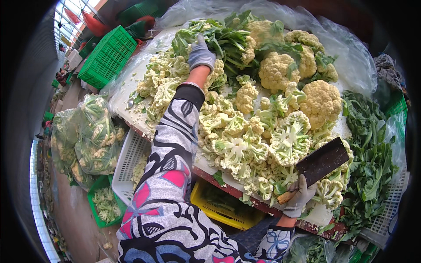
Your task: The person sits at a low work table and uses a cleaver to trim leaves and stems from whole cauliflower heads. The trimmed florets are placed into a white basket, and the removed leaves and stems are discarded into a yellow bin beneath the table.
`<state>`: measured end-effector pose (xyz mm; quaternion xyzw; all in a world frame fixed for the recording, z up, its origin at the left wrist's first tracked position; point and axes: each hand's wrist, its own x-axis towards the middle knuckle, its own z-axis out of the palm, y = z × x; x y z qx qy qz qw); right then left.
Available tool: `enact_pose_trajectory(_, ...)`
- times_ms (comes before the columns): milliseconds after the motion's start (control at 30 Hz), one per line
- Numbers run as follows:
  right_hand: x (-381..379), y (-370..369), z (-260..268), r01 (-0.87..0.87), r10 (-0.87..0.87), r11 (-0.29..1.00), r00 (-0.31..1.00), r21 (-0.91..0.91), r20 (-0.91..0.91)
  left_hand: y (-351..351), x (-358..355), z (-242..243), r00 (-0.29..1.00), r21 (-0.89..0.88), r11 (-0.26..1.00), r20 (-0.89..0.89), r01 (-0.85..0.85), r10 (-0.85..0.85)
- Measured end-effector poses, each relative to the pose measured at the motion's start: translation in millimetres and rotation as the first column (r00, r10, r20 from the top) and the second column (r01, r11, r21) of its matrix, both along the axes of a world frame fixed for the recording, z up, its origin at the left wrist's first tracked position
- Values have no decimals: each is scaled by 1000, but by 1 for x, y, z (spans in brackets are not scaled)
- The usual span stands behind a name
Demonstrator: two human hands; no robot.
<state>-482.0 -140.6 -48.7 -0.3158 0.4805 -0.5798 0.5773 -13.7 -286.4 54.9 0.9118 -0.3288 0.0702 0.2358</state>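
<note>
My left hand (201, 54), in a grey glove, reaches to the far side of the table and touches a pile of green cauliflower leaves (227, 41); its fingers are partly hidden, so its grip is unclear. In my right hand (299, 197), also gloved, is the wooden handle of a cleaver (324, 161) with a wide dark blade, held over the near right edge. Cut cauliflower florets (236, 148) cover the middle of the table. Whole cauliflower heads (279, 72) lie at the back right, and another large head (320, 103) sits beyond the cleaver.
A green plastic crate (108, 56) stands at the back left. Bagged cauliflower (97, 141) and a white basket (126, 164) are on the left. A yellow crate (227, 213) sits under the table's edge. Loose leaves (368, 164) are heaped at right.
</note>
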Motion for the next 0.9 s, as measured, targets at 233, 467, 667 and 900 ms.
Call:
enact_pose_trajectory(233, -4, 2, -3, -17, 19, 998, 999, 62, -31, -57, 25, 24, 783, 262, 924, 494, 279, -377)
enact_pose_trajectory(467, -8, 2, 0, -15, 23, 996, 996, 91, -83, -96, 12, 23, 803, 711, 670, 264, 213, -535)
enact_pose_trajectory(667, -7, 2, 5, 11, -4, 996, 997, 91, -80, -75, 37, -10, 711, 492, 761, 341, 422, -615)
enact_pose_trajectory(900, -2, -1, 0, -44, 44, 998, 999, 54, -1, -35, 98, 26, 864, -383, 775, 189, 503, -467)
